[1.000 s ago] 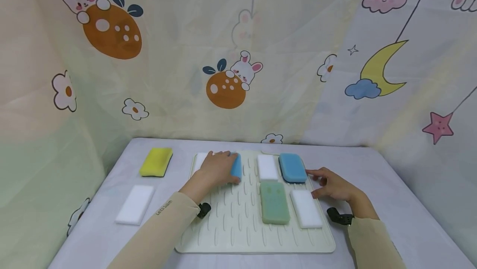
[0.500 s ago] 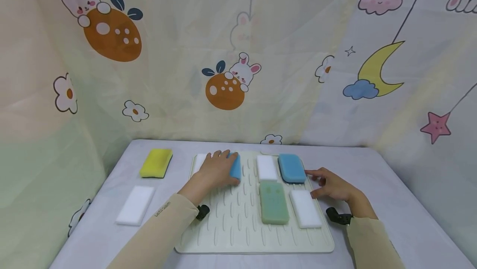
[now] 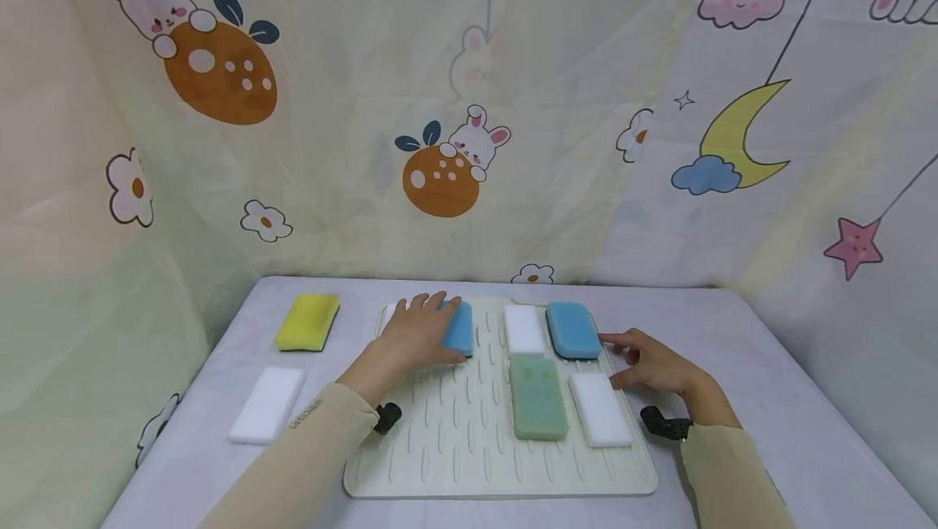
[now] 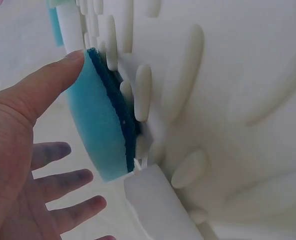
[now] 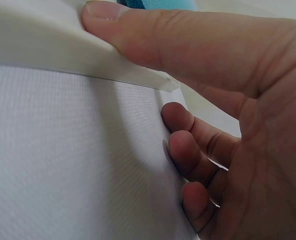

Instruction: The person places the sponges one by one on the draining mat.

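A cream ridged mat (image 3: pixel 462 456) lies on the table. At its back left, my left hand (image 3: pixel 418 338) is spread over a blue sponge (image 3: pixel 459 331) with a dark scouring side underneath. In the left wrist view the thumb tip is right at the sponge's end, and the other fingers stand apart from it. A white sponge block (image 4: pixel 160 205) sits beside it, partly hidden by my hand in the head view. My right hand (image 3: pixel 659 368) rests at the mat's right edge, thumb on the rim, index finger stretched to a second blue sponge (image 3: pixel 574 331), other fingers loosely curled.
On the mat's right half lie a green sponge (image 3: pixel 538 399), a white block (image 3: pixel 599 411) and another white block (image 3: pixel 523 330). Left of the mat, on the table, are a yellow sponge (image 3: pixel 308 321) and a white block (image 3: pixel 267 405). A printed curtain (image 3: pixel 330 106) hangs behind.
My left hand has drawn slightly left, uncovering more of the blue sponge, which stays in place. The right hand holds its position. The head view has shifted a little.
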{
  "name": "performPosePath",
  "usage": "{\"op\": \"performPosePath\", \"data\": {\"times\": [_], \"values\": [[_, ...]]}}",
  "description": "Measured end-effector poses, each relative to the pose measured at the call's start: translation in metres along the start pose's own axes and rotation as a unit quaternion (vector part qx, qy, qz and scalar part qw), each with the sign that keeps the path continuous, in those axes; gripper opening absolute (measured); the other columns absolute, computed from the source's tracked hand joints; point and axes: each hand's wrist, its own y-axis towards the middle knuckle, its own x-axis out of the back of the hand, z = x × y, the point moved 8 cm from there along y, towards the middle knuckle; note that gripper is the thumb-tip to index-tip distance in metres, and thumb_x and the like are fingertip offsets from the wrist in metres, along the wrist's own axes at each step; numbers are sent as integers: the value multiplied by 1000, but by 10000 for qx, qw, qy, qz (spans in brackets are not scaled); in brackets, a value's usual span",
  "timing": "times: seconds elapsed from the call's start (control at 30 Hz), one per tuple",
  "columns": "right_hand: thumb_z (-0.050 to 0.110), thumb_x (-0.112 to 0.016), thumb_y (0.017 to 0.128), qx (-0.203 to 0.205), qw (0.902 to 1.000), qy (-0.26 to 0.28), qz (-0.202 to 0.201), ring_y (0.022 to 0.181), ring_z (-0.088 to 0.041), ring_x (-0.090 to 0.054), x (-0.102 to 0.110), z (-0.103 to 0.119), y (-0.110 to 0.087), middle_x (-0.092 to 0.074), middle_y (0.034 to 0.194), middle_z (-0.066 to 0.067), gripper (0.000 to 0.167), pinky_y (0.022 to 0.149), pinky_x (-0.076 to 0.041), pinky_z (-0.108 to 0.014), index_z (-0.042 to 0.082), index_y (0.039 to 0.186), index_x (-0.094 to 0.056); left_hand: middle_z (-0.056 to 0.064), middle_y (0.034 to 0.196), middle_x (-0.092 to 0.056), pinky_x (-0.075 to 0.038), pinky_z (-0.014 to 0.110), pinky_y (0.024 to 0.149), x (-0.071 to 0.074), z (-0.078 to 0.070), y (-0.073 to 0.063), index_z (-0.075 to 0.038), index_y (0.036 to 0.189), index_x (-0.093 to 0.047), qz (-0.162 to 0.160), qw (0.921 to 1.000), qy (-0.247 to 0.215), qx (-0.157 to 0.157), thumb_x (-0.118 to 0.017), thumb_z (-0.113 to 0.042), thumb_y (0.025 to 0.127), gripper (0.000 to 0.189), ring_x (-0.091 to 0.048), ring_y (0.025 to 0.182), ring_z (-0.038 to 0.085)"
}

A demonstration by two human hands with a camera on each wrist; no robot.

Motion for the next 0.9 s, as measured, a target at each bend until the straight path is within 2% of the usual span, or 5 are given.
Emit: {"op": "performPosePath", "data": {"times": [0.47, 0.9], "values": [[20, -91, 72, -103, 9999, -91, -5, 99, -26, -42, 0, -1, 0, -53, 126, -18, 89, 77, -40, -34, 5, 151, -52, 10, 168, -35, -30, 68, 121, 12, 17, -14, -19, 162, -36, 84, 9998, 202, 25, -78, -63, 83, 100, -34, 153, 40], [20, -91, 72, -114, 9999, -104, 0, 100, -27, -43, 0, -2, 0, -53, 127, -18, 89, 77, -41, -34, 6, 151, -53, 13, 168, -35, -28, 71, 121, 25, 31, -30, -17, 163, -33, -34, 9994, 353, -51, -77, -60, 86, 99, -33, 153, 42]]}}
